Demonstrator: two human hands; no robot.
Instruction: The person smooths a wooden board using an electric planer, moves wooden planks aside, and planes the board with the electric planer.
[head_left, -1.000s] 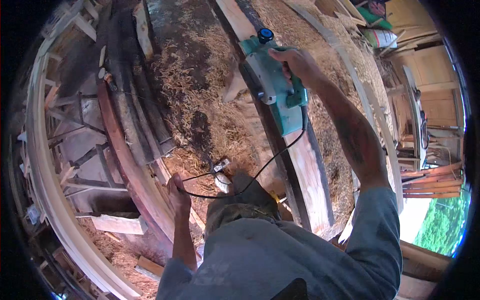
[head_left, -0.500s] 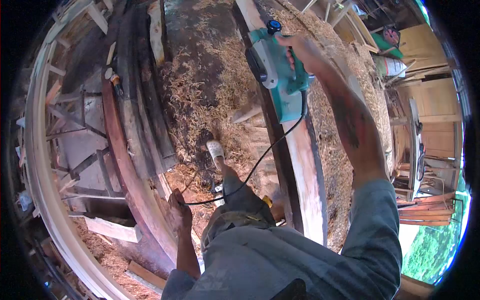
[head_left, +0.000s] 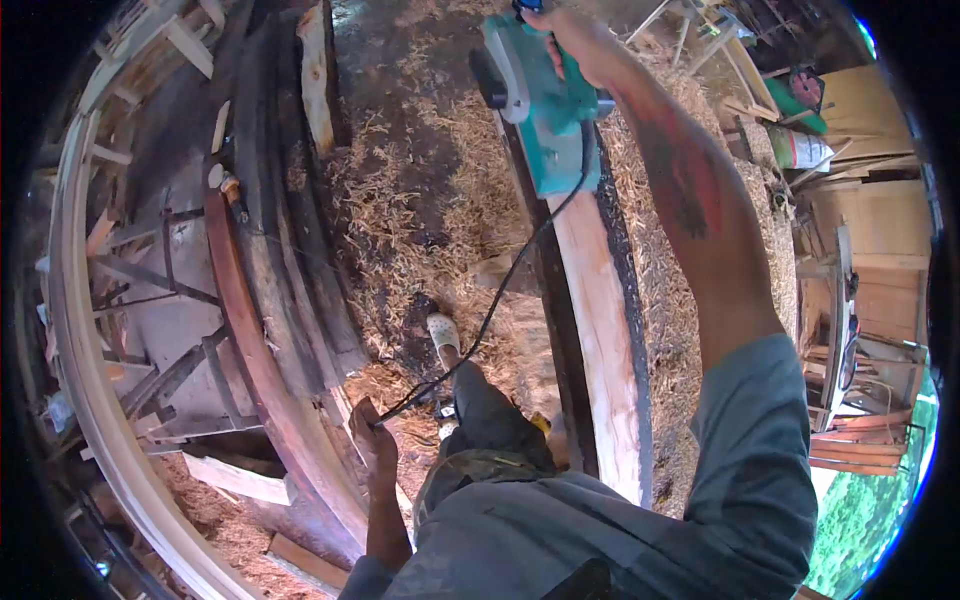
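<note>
Probably heavy and rigid, the green power planer [head_left: 548, 125] sits on the pale-faced timber [head_left: 600, 345] with the right hand [head_left: 574, 42] wrapped round its top, seemingly the firmest hold, while the left hand [head_left: 373, 436] pinches the thin black cord [head_left: 401, 402], likely light and bendy.

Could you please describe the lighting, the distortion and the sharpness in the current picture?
Head view: strong wide-angle distortion, black corners, the long pale beam at left bowed; head view: greenery at lower right overbright, the left side dimmer; head view: power planer recognisable, fine detail soft, cause unclear.
</note>
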